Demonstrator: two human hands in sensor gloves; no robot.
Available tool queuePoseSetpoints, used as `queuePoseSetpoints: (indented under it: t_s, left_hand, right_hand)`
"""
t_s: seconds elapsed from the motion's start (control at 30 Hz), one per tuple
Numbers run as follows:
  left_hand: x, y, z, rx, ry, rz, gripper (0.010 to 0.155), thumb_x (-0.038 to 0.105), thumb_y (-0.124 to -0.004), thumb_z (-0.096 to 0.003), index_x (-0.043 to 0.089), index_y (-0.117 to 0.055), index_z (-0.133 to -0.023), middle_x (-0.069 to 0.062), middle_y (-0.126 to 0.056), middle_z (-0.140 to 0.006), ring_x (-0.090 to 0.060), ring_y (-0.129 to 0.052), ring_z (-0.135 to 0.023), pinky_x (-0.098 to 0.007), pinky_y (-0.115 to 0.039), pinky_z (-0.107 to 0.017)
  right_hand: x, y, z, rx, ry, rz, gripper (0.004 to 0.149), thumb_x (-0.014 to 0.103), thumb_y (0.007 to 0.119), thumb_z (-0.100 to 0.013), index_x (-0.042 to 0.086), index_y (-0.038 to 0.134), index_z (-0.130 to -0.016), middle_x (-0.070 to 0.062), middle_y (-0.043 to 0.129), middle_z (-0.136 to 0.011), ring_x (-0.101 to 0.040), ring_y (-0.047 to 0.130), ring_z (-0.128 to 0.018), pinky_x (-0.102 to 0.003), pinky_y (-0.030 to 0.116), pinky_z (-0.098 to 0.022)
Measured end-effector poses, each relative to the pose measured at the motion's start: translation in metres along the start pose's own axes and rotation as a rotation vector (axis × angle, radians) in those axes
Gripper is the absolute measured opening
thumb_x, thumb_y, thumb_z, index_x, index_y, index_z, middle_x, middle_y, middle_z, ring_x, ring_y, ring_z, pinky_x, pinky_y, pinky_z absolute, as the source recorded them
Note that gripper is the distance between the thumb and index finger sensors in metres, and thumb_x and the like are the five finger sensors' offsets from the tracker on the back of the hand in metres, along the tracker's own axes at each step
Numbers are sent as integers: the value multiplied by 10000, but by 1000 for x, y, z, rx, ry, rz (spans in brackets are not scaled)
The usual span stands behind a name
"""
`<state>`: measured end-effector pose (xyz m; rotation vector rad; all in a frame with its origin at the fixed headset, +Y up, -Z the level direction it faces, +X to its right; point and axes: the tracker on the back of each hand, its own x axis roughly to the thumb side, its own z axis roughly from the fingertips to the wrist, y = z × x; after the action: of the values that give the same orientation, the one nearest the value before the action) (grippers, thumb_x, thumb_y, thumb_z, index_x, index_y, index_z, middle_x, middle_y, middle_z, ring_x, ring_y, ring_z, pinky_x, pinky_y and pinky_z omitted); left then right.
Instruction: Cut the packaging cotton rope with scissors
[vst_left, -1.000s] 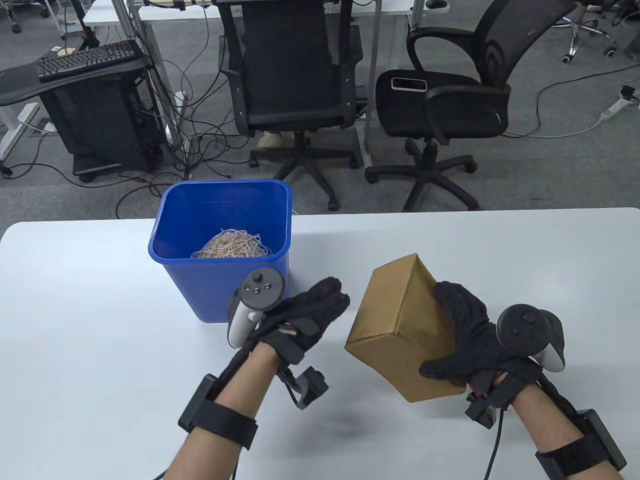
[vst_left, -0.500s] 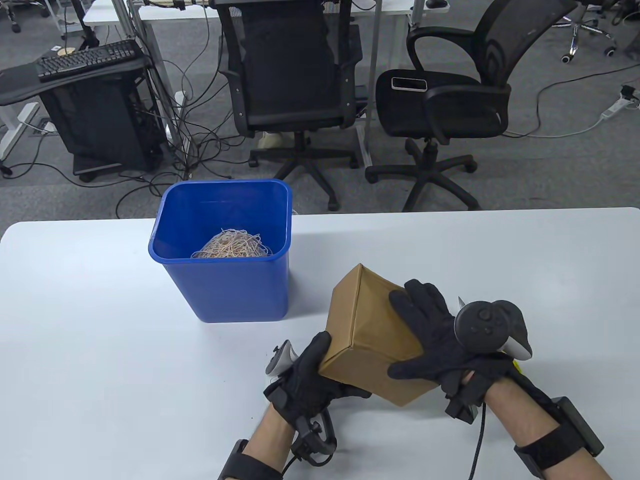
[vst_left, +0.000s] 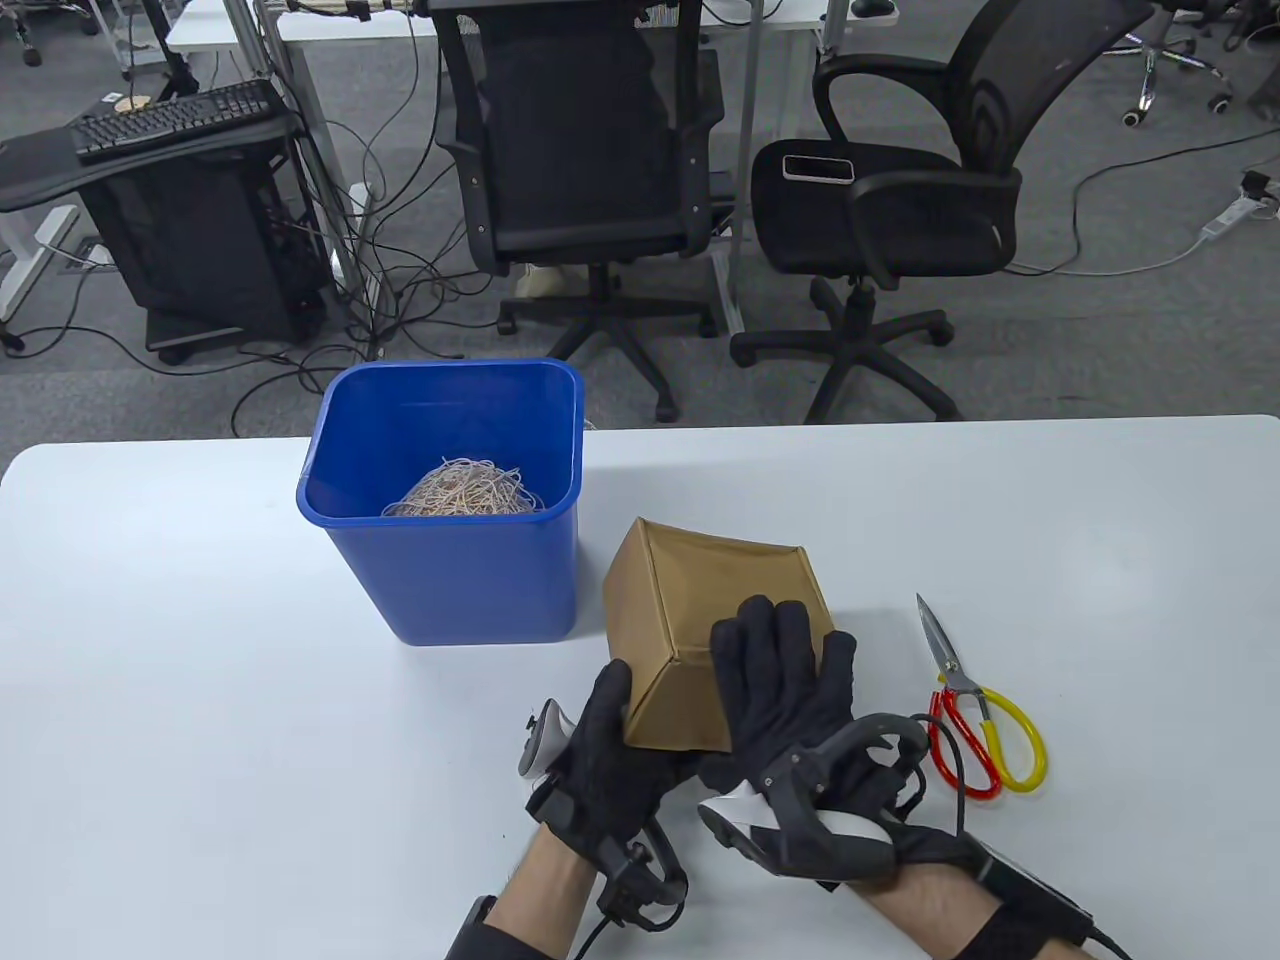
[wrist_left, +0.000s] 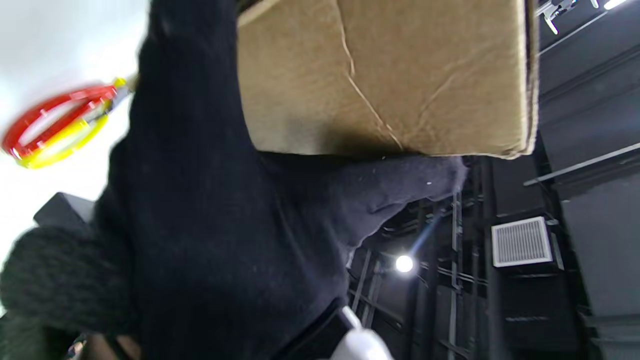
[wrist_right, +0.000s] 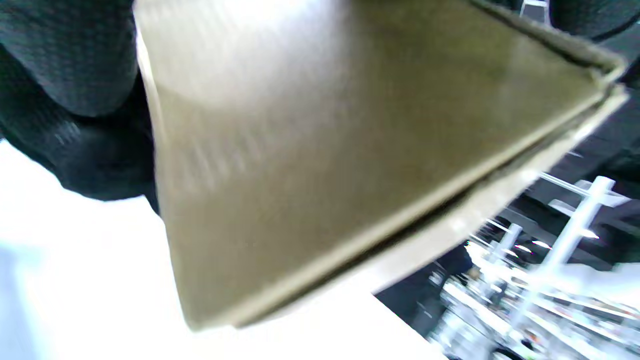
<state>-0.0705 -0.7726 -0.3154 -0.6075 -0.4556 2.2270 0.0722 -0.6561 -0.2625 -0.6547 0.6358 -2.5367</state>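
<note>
A brown paper-wrapped box (vst_left: 700, 600) is tilted above the white table (vst_left: 200, 700), held between both hands. My left hand (vst_left: 625, 720) grips its near left bottom corner, thumb up the side. My right hand (vst_left: 780, 670) lies over the box's near top face with its fingers spread. No rope shows on the box's visible faces. Scissors (vst_left: 975, 715) with red and yellow handles lie on the table right of my right hand, blades pointing away. The left wrist view shows the box (wrist_left: 400, 75) on gloved fingers and the scissors (wrist_left: 55, 125). The right wrist view shows the box (wrist_right: 325, 150) close up.
A blue bin (vst_left: 440, 590) stands on the table just left of the box, with a tangle of cut cotton rope (vst_left: 465, 490) inside. Two black office chairs (vst_left: 590, 150) stand beyond the table's far edge.
The box has moved left and turned. My left hand came off the bin side and took the box's lower corner. My right hand rolled over on top, uncovering the scissors on the table.
</note>
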Motion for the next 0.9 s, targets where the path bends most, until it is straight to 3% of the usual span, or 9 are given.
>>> queuePoseSetpoints:
  t_s: [0.13, 0.3, 0.4, 0.5, 0.57, 0.67, 0.73, 0.8, 0.9]
  left_hand:
    - [0, 2, 0, -2, 11, -15, 931, 677, -479, -601, 124, 140, -1023, -403, -102, -1055, -672, -364, -983, -735, -342, -685]
    - [-3, 8, 2, 3, 18, 37, 940, 679, -486, -603, 113, 138, -1021, -408, -118, -1052, -666, -388, -980, -739, -355, -686]
    - [-1, 8, 2, -1, 9, 25, 938, 682, -485, -603, 119, 137, -1024, -406, -123, -1054, -665, -394, -978, -734, -368, -688]
    - [-1, 12, 4, 26, 1, 24, 935, 685, -487, -601, 124, 123, -1035, -404, -141, -1058, -666, -411, -971, -733, -382, -685]
    - [-2, 16, 5, 33, -7, 44, 933, 683, -491, -603, 127, 117, -1039, -404, -151, -1060, -664, -418, -973, -733, -387, -685]
    - [-1, 19, 6, 55, -11, 44, 929, 677, -506, -603, 139, 106, -1047, -396, -154, -1067, -652, -420, -982, -729, -397, -687]
    - [0, 19, 6, 47, -16, 32, 922, 682, -503, -608, 141, 92, -1058, -386, -186, -1075, -633, -454, -986, -719, -422, -688]
    - [2, 18, 6, 32, -33, 48, 896, 657, -510, -615, 184, 115, -1049, -358, -193, -1090, -605, -466, -1006, -710, -431, -701]
    - [8, 17, 6, 75, -79, 19, 856, 569, -521, -629, 261, 194, -984, -336, -139, -1087, -613, -486, -994, -699, -448, -706]
  right_hand:
    - [9, 7, -1, -75, 22, -6, 1324, 653, 854, -403, -209, 44, -999, -509, 282, -1033, -694, 567, -819, -828, 595, -475]
    - [-1, -1, -5, -111, -27, -183, 1282, 591, 962, -335, -146, 208, -1064, -452, 426, -1061, -698, 628, -818, -849, 615, -461]
    - [-7, -9, -4, -164, -72, -155, 1237, 617, 947, -330, -143, 307, -1067, -441, 531, -1046, -683, 731, -783, -818, 707, -431]
    - [-7, -18, -1, -102, -112, -268, 1117, 531, 917, -371, -132, 343, -1063, -481, 495, -1049, -728, 691, -823, -843, 677, -447]
    - [-6, -29, 1, -86, -147, -282, 946, 438, 864, -404, -94, 436, -1058, -472, 502, -1056, -716, 676, -853, -838, 685, -437]
    - [-7, -51, 1, -173, -156, -255, 617, 205, 782, -436, -79, 656, -969, -434, 769, -933, -655, 873, -700, -725, 830, -339]
    - [-11, -64, -2, -146, -170, -208, 567, 194, 776, -444, -56, 710, -949, -396, 862, -878, -579, 972, -620, -634, 898, -300]
    - [-17, -75, -4, -197, -153, -273, 533, 168, 792, -429, -37, 781, -921, -379, 918, -842, -574, 994, -583, -625, 901, -277]
    - [-30, -89, -13, -181, -125, -336, 509, 154, 807, -423, -29, 829, -897, -363, 960, -812, -564, 1010, -556, -623, 894, -272]
